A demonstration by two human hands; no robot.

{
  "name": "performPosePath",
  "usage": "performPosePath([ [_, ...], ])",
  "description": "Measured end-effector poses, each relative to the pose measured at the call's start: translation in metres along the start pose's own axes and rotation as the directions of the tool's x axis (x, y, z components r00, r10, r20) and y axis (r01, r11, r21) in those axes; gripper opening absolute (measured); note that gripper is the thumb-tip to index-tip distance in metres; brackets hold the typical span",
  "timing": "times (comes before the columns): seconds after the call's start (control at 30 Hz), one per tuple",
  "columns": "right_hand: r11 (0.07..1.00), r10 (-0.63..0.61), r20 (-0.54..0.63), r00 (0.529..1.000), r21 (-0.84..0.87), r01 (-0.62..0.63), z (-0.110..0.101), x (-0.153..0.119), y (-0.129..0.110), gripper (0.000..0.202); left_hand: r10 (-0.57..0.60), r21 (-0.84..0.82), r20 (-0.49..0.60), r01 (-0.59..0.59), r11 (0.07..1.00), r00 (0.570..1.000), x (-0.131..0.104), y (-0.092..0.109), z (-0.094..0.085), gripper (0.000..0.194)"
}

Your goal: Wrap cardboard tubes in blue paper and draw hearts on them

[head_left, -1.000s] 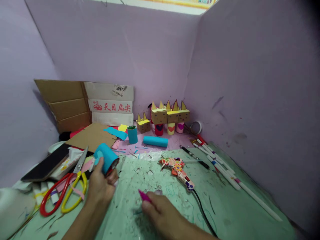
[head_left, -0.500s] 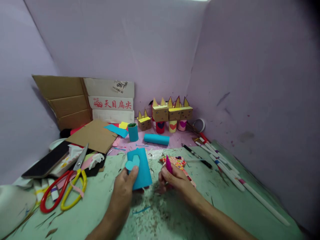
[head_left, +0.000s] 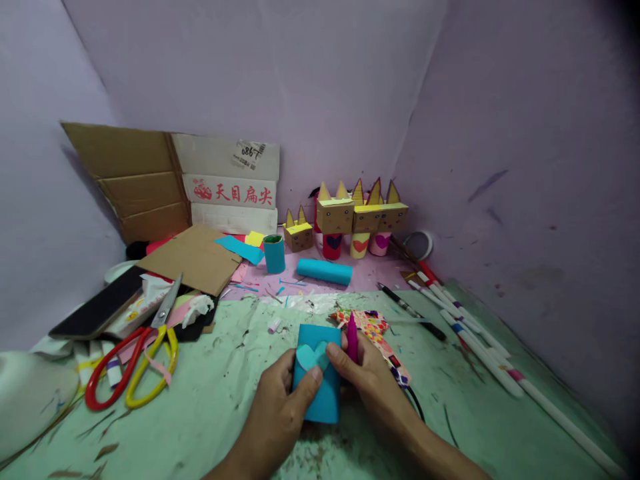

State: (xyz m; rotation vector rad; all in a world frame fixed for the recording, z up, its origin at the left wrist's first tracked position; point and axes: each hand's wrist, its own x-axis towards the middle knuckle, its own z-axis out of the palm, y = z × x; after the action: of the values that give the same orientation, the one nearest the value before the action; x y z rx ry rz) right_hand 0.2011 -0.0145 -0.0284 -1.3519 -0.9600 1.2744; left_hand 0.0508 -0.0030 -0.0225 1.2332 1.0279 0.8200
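- Nearest, low and centre: the left hand [head_left: 285, 393] has the blue tube [head_left: 327, 397] gripped from its left side, thumb across the front, near the lower part of the pale blue heart [head_left: 306, 359].
- In from the other side comes the right hand [head_left: 375, 373], fingers curled round a magenta marker [head_left: 353, 340], thumb laid on the heart's right lobe. Two hands on one tube!
- And the tube itself? Over the near middle of the green counter [head_left: 225, 407], long axis running from the wearer's side toward the back wall, barely tilted; whether its near end touches down, I cannot tell.
- The heart sits on its upward face, lobes toward the far end; its point is hidden by the left thumb.
- The marker, just beside the tube's right edge, has its narrow end up and away from the wearer.
- Just beyond the right hand, partly covered: a flower-patterned glue gun [head_left: 365, 321].
- Well to the left, red-and-yellow scissors [head_left: 164, 313], blades pointing away.
- Further back, one blue roll [head_left: 325, 272] lies crosswise beside an upright blue cup [head_left: 275, 257].
- Farthest: eared cardboard heads [head_left: 335, 218] on heart-fronted tubes.
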Motion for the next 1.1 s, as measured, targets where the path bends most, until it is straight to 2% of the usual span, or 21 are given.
performPosePath([
  [0.27, 0.998, -0.031, 0.065, 0.997, -0.051, 0.034, -0.004, 0.005, -0.005, 0.047, -0.103, -0.063, 0.079, 0.108, 0.992, 0.991, 0.002, 0.006, -0.001, 0.042],
  [0.47, 0.98, -0.115, 0.052, 0.992, -0.156, 0.122, -0.004, 0.004, -0.008, 0.034, -0.158, -0.027, 0.055, 0.16, 0.987, 0.986, 0.002, 0.011, 0.0, 0.05],
  [0.6, 0.97, -0.113, 0.027, 0.993, -0.215, 0.116, -0.005, 0.002, -0.009, 0.035, -0.1, -0.084, 0.066, 0.105, 0.991, 0.993, 0.002, 0.009, -0.002, 0.047],
  [0.77, 0.972, -0.112, 0.057, 0.992, -0.202, 0.122, -0.007, 0.002, -0.007, 0.037, -0.073, -0.225, 0.137, 0.103, 0.969, 0.988, 0.002, 0.006, -0.004, 0.056],
  [0.97, 0.981, -0.089, 0.07, 0.994, -0.165, 0.1, -0.007, 0.002, -0.006, 0.042, -0.045, -0.133, 0.144, 0.065, 0.989, 0.989, 0.003, 0.004, -0.004, 0.059],
  [1.1, 0.974, -0.14, 0.065, 0.988, -0.172, 0.149, -0.007, 0.001, -0.005, 0.039, -0.044, -0.13, 0.158, 0.065, 0.989, 0.987, 0.004, 0.002, -0.004, 0.058],
])
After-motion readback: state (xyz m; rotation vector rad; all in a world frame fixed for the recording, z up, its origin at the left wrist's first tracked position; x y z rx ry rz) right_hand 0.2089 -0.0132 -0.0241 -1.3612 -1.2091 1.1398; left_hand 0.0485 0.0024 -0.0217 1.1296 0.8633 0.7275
